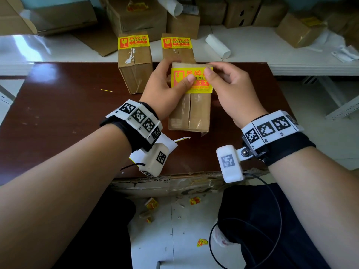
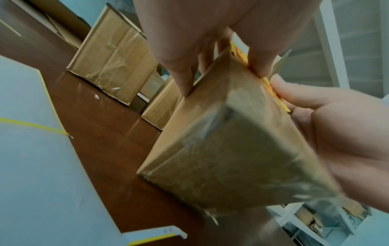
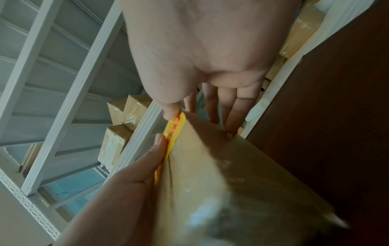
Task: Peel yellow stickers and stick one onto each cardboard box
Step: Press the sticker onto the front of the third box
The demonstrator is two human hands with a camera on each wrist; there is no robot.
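Mid-frame above the brown desk [image 1: 58, 113], the left hand [image 1: 163, 90] and right hand [image 1: 229, 90] grip a cardboard box [image 1: 190, 111], thumbs pressing its yellow sticker [image 1: 194, 88] flat; next, probably, a firm rub along the edges.

I count three cardboard boxes on the brown counter [image 1: 58, 113]: one at center [image 1: 191, 111], one at 11 o'clock [image 1: 134, 66], one at 12 o'clock [image 1: 177, 53]. Three yellow stickers, one per box [image 1: 191, 80] [image 1: 133, 42] [image 1: 176, 43]. Two white paper rolls at 12 and 1 o'clock [image 1: 171, 5] [image 1: 218, 46].
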